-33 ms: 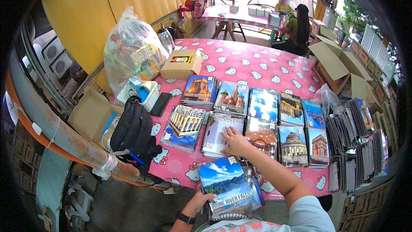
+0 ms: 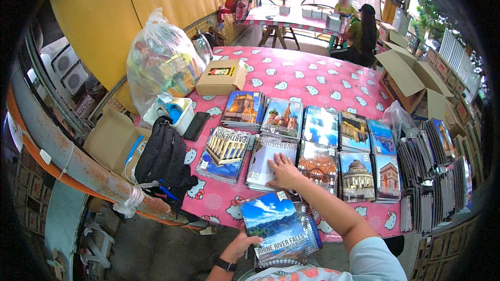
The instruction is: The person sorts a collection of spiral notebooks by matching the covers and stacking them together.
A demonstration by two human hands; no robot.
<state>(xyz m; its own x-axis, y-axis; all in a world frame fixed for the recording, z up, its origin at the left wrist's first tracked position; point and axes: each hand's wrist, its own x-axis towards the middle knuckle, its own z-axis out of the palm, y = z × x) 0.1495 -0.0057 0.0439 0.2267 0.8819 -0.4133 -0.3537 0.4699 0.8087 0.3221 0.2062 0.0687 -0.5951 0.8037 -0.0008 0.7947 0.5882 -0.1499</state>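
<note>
Low at the table's front edge, my left hand (image 2: 241, 243) grips a small batch of spiral notebooks (image 2: 275, 224), thumb on top. The uppermost has a blue sky and river cover. My right hand (image 2: 285, 171) lies with fingers spread on a pale-covered spiral notebook (image 2: 259, 162) in the front row. Left of that one is a notebook with a columned temple (image 2: 223, 152); to its right, one with a domed interior (image 2: 317, 164). Behind it sits a stack with colourful onion domes (image 2: 283, 118). More stacks continue in two rows, including a notebook with an arch (image 2: 387, 177).
Many upright notebooks (image 2: 435, 192) crowd the table's right end beside an open carton (image 2: 403, 80). On the left are a black bag (image 2: 160, 151), a white basket (image 2: 182, 119), a cardboard box (image 2: 221, 80) and a filled plastic bag (image 2: 161, 62). Two people sit at a far table (image 2: 291, 20).
</note>
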